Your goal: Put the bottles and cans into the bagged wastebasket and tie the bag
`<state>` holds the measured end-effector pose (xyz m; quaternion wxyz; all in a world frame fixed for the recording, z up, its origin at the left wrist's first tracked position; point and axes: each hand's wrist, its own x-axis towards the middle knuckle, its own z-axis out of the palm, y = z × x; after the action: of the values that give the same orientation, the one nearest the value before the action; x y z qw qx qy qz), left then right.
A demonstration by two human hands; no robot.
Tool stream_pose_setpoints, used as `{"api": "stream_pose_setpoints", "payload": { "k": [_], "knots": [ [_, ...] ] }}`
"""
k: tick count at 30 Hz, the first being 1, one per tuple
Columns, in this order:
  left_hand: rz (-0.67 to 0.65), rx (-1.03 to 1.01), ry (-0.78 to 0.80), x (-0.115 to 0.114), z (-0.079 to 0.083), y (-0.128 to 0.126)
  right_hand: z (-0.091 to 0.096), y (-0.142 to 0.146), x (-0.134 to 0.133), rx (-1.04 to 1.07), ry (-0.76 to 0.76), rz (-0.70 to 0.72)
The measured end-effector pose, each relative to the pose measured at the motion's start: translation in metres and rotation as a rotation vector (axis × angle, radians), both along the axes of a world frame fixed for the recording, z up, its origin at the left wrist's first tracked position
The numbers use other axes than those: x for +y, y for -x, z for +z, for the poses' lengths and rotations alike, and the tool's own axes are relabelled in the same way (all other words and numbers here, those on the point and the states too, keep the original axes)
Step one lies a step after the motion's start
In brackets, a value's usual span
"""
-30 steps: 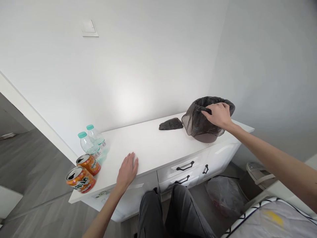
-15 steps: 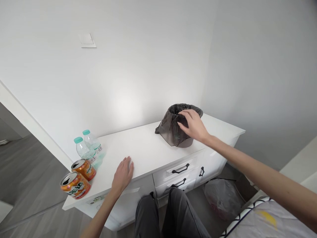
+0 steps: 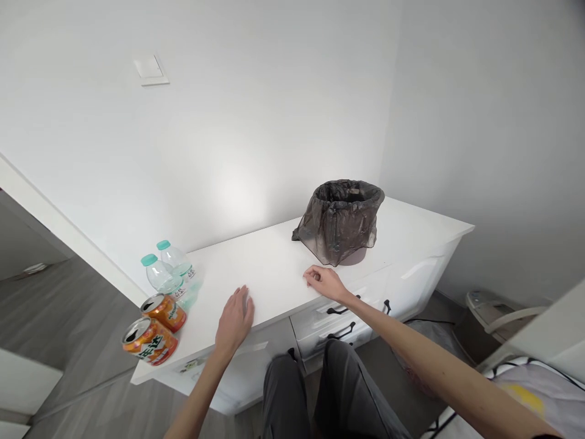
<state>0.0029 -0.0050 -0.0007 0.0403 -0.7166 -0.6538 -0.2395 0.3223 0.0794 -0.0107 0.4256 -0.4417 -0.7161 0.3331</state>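
While the person sits facing the long white cabinet top (image 3: 274,265), both hands are down on it, and neither one has anything in its grasp. The left hand (image 3: 235,317) lies flat, palm down, fingers together, close to the front edge. By my read that's a resting, steadying hand, nothing more. Over to the right hand (image 3: 322,281): loosely curled, fingertips touching the surface, empty, and just in front of the small round bin (image 3: 355,258).

The bin stands upright toward the right half of the top, apart from that hand and not touched by it. A dark grey see-through plastic bag (image 3: 340,219) lines it. The bag's mouth is turned over the rim, which is what holds it open, and the spare film hangs down outside as a loose skirt that spreads onto the white surface on the left side.

Well away at the left front corner stand two orange drink cans (image 3: 158,326), tops opened, side by side. Just behind them, nearer the wall, are two clear plastic bottles with teal caps (image 3: 167,273). Black drawer handles (image 3: 340,332) show below the edge, above the person's dark trousers (image 3: 329,390). A white wall switch (image 3: 150,66) sits high on the wall at the left.
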Motion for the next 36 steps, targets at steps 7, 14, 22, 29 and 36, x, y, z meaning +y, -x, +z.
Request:
{"api": "stream_pose_setpoints", "payload": {
  "k": [7,14,22,29,36],
  "knots": [
    [0.019,0.004,0.004,0.0035,-0.0006,-0.0001,-0.0027,-0.0047,0.0,0.056,0.015,0.018],
    [0.0,-0.005,0.02,0.0066,-0.0033,0.0028,-0.0092,-0.0053,0.0069,0.106,0.039,0.021],
    [0.009,-0.025,0.017,0.0067,0.0001,0.0021,-0.0059,-0.0066,0.0067,0.147,0.078,0.041],
    [-0.007,-0.016,-0.005,0.0067,0.003,0.0005,-0.0065,-0.0083,0.0074,0.178,0.085,0.055],
    [-0.031,0.0,-0.03,0.0059,0.0043,0.0014,-0.0008,-0.0084,0.0052,0.213,0.111,0.091]
  ]
}}
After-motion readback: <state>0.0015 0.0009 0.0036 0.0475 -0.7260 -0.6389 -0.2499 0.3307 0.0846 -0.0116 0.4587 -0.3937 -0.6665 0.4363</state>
